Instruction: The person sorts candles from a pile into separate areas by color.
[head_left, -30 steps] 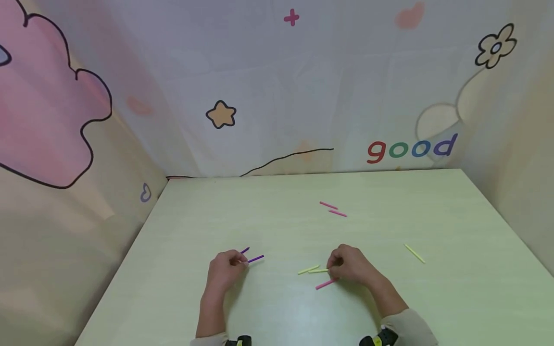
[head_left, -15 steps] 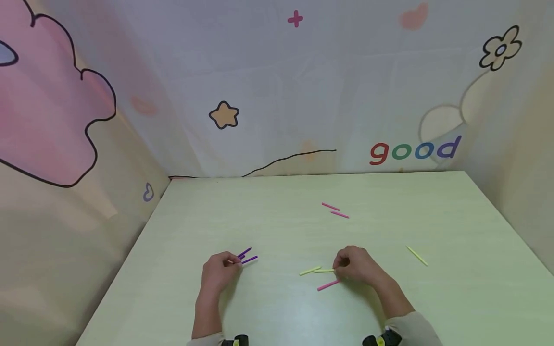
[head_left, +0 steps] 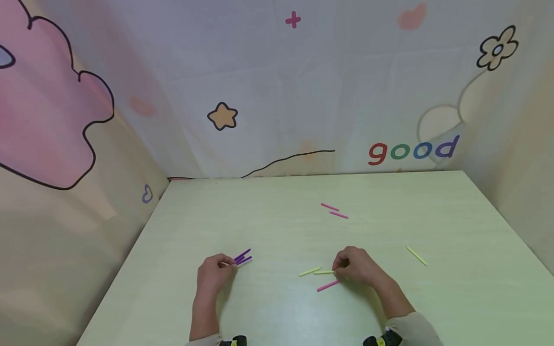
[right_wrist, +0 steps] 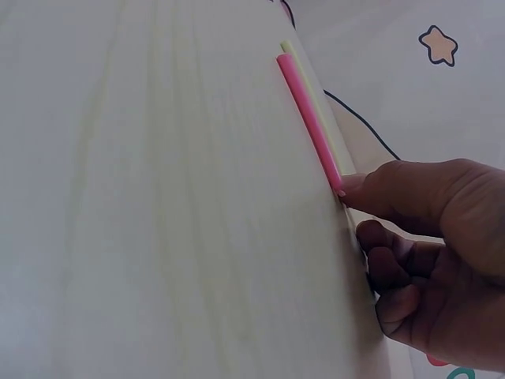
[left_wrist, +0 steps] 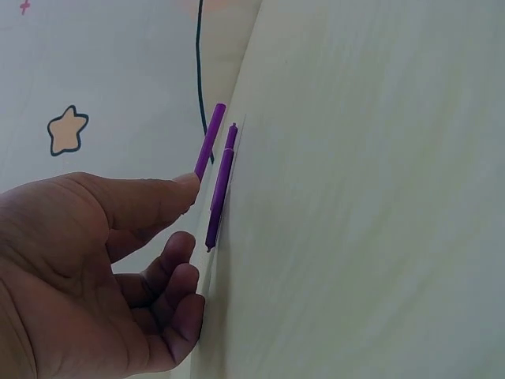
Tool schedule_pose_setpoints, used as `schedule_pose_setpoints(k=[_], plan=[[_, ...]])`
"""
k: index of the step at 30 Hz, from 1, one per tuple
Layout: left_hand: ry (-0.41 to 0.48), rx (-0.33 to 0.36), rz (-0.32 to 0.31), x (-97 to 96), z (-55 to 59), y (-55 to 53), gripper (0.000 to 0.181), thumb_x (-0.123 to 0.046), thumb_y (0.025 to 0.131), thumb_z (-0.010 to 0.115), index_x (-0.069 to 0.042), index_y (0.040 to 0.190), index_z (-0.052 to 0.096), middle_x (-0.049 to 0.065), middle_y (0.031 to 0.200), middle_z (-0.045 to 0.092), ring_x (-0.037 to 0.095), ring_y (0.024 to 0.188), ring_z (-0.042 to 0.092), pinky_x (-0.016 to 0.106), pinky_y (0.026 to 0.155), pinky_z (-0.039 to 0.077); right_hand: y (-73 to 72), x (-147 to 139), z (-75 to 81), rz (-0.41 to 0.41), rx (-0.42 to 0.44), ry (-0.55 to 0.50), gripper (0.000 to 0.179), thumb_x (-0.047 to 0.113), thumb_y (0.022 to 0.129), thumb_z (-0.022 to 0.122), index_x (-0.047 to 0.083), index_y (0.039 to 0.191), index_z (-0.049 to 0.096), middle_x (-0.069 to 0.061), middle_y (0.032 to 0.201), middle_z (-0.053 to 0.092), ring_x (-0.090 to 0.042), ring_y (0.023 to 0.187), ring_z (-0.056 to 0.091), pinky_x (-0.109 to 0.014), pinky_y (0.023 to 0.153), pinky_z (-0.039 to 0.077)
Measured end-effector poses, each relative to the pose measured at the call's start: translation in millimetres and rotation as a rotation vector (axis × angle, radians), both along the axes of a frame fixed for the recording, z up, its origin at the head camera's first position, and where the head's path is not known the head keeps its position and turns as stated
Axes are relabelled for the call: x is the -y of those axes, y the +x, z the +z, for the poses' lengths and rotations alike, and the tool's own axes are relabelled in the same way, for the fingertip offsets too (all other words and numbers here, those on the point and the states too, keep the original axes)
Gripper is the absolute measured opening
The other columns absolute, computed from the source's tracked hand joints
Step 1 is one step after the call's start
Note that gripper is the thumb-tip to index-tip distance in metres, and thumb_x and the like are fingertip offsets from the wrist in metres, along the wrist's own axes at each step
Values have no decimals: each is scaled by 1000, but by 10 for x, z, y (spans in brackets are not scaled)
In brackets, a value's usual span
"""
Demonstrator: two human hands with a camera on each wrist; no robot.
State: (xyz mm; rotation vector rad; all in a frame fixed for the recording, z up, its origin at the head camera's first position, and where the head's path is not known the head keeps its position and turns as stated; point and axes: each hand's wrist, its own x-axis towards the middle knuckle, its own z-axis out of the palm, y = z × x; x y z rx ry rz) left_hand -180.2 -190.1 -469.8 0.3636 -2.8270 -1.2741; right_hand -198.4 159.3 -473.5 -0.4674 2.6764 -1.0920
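Note:
My left hand [head_left: 215, 274] is at left centre in the head view, pinching a slim purple stick [left_wrist: 209, 144] between thumb and fingertip. Close beside it lie more purple sticks [left_wrist: 220, 197], overlapping in the left wrist view. On the right, my right hand [head_left: 357, 266] pinches the end of a yellow stick [head_left: 322, 273]; its other fingers curl inward. A pink stick [head_left: 327, 286] lies just below, one end right by the thumb. In the right wrist view this pink stick [right_wrist: 308, 118] partly covers the yellow. Another yellow stick [head_left: 309, 272] lies at the held one's left end.
Two pink sticks [head_left: 334, 210] lie farther back on the pale wooden table [head_left: 277, 216]. A single yellow stick [head_left: 416, 256] rests off to the right. Behind the table hangs a printed cloth backdrop [head_left: 268, 86].
My left hand has drawn its purple stick leftward, closer alongside the other purple ones. My right hand has shifted slightly right with its yellow stick, while the pink stick beside it stayed put.

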Motion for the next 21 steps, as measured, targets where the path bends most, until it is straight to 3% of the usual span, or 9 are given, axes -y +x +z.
schedule_pose_setpoints(k=[7,13,21], plan=[[-30,40,6,38,26,3,5,-10,77,70,-5,79,68,3,73,60,22,70,52,34,62,40,-17,6,-18,-12,11,-1,12,-2,74,70,9,73,66,3,69,53,-16,68,46,-31,60,41],[-75,46,-8,59,24,-14,5,-8,76,71,-5,75,67,1,72,61,22,71,52,35,63,40,-19,24,-6,-40,16,2,13,-2,75,71,10,73,66,3,69,53,-16,68,46,-31,60,41],[-69,37,-11,67,19,-1,5,-6,75,71,-4,77,67,2,70,60,21,69,52,34,61,40,-18,15,-44,-44,14,6,14,-2,74,72,11,73,65,3,70,52,-15,69,46,-30,62,41]])
